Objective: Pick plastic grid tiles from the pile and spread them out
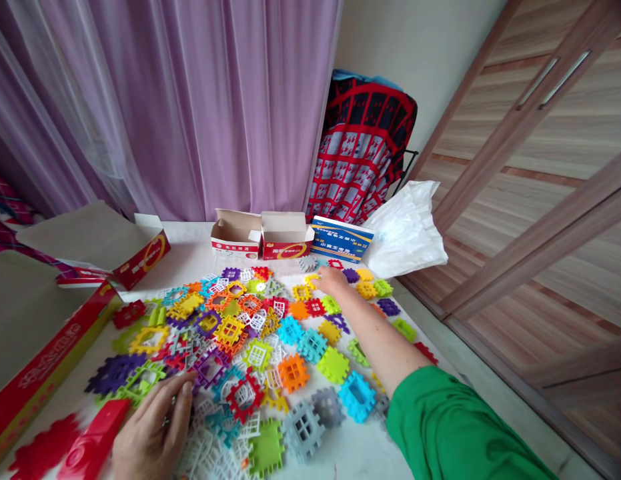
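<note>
My right hand (331, 281) reaches to the far side of the table, its fingers closed on the edge of a yellow building block (313, 282). Just in front of it lies another yellow building block (302, 292). At the near left, my left hand (155, 427) is curled with thumb and fingertips close together; what they hold, if anything, is hidden. A purple window-frame block (211, 369) and a lime green frame block (144, 381) lie by its fingertips. White lattice window pieces (210, 447) are scattered beside it. A red long piece (95, 440) lies to its left.
A big pile of colourful notched blocks spreads across the white table. Behind stand an open carton (235, 237), a red box (287, 239), a blue box (341, 239) and a white plastic bag (407, 230). A large red-edged box (55, 363) lines the left; wooden wardrobe doors (545, 200) stand right.
</note>
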Motion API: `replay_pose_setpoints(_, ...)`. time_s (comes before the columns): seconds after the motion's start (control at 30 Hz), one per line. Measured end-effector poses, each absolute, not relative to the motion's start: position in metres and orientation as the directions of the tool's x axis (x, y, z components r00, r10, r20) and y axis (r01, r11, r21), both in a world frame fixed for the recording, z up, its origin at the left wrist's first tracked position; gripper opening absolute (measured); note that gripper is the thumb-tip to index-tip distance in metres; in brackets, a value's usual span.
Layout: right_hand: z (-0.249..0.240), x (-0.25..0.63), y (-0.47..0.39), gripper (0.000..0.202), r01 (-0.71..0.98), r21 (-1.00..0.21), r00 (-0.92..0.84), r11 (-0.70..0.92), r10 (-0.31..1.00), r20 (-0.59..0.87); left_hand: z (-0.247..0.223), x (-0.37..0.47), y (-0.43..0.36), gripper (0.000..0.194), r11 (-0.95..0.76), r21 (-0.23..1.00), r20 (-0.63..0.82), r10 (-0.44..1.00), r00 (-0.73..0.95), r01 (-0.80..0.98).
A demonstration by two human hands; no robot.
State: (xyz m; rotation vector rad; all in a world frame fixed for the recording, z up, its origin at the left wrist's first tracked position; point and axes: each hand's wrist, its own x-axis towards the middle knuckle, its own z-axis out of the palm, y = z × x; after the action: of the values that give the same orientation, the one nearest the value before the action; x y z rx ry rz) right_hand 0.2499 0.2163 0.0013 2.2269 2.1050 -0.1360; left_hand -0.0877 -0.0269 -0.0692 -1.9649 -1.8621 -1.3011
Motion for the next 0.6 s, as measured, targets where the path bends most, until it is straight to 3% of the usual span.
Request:
replay_pose_setpoints(0.3, -0.0065, 0.2475, 0.2150, 0.040, 1.000, 0.016, 0.023, -0.021, 0.990, -0.139, -0.0683, -0.0860, -0.0274, 0.025, -0.239, 0.453, 0.655, 0.743, -0.139, 0.859)
replay_pose_setpoints(0.6, 0.0017, 0.2461, 0.2108, 0.039, 1.000, 0.026, 0.020, -0.017, 0.993, -0.115, -0.0610, -0.0820, -0.0263, 0.032, -0.168, 0.660, 0.515, 0.811, -0.278, 0.732)
